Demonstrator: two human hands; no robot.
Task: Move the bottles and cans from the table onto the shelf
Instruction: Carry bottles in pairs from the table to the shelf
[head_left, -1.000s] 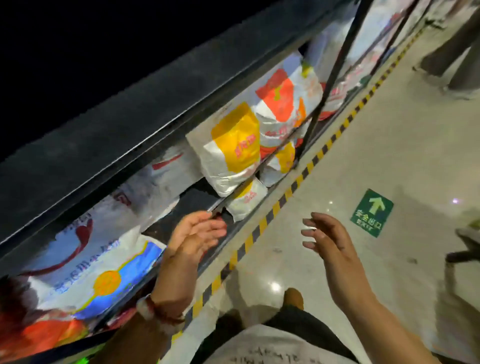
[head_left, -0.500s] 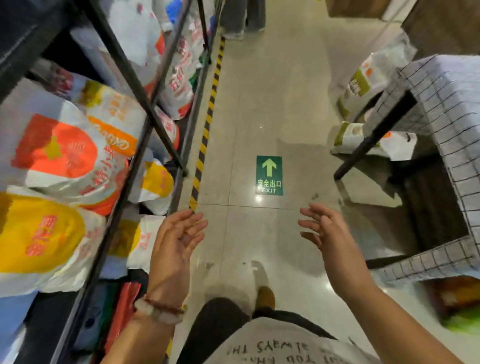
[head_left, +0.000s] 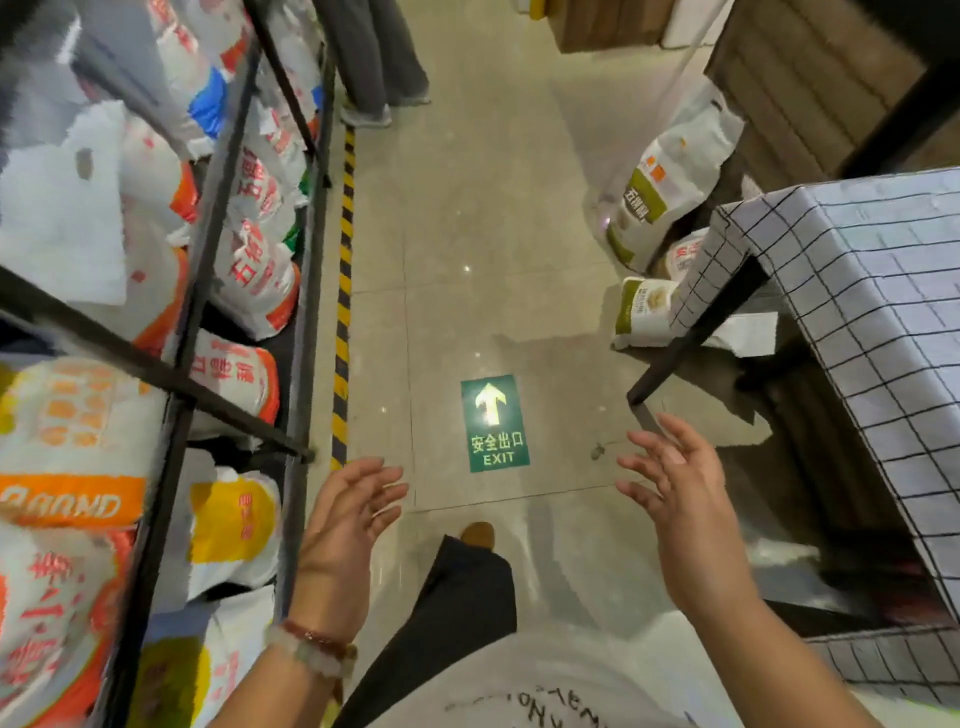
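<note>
Both hands are up in the lower half of the frame and carrying nothing: the left hand (head_left: 345, 514) has its palm turned inward with fingers loosely spread, a beaded bracelet (head_left: 311, 647) on its wrist, and the right hand (head_left: 675, 483) mirrors it, fingers fanned and relaxed, palm facing left. No bottles or cans can be seen from here. The shelf (head_left: 306, 270), a black metal rack, runs down the left side of the frame, and its levels are packed with white sacks (head_left: 254, 275) printed in red, orange and yellow; one orange band at lower left reads something like "BROND", the rest is Chinese lettering too blurred to read. At right, the table (head_left: 852, 291) sits under a white cloth with a black grid, and its surface as far as it shows is bare. Beneath and beside it at upper right lean green-and-white sacks (head_left: 670, 176). Between the hands, on the floor, a green sign (head_left: 495, 423) with an arrow reads "EXIT". A yellow-and-black hazard stripe (head_left: 343, 291) runs along the shelf's foot.
</note>
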